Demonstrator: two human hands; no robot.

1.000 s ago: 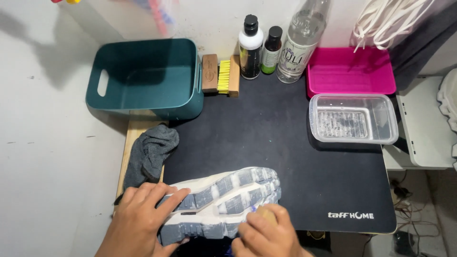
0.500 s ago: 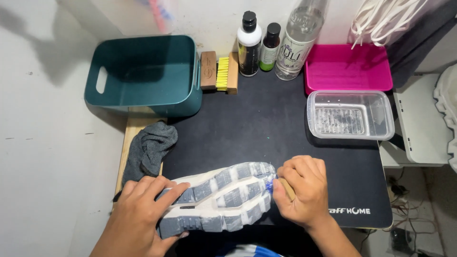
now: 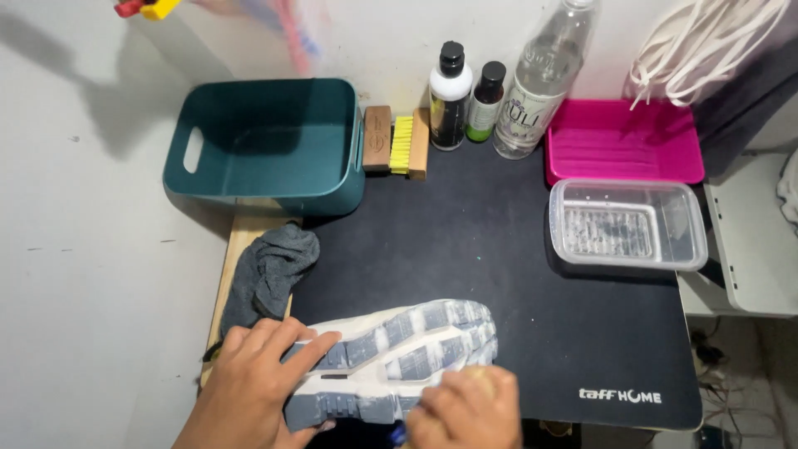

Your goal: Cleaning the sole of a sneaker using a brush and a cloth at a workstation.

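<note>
Sneaker [image 3: 391, 362], sole-up at the lower centre of the frame on the dark bench mat [image 3: 499, 249], looks light, its sole firm and grippy; left hand [image 3: 249, 391] fingers spread flat across the heel, right hand [image 3: 465, 411] curled shut beside the toe, contents unclear.

I've got one head view, looking steeply down onto the counter [image 3: 532, 274] from close above, facing the wall; the teal bin [image 3: 266, 145] sits upper left of centre.
</note>
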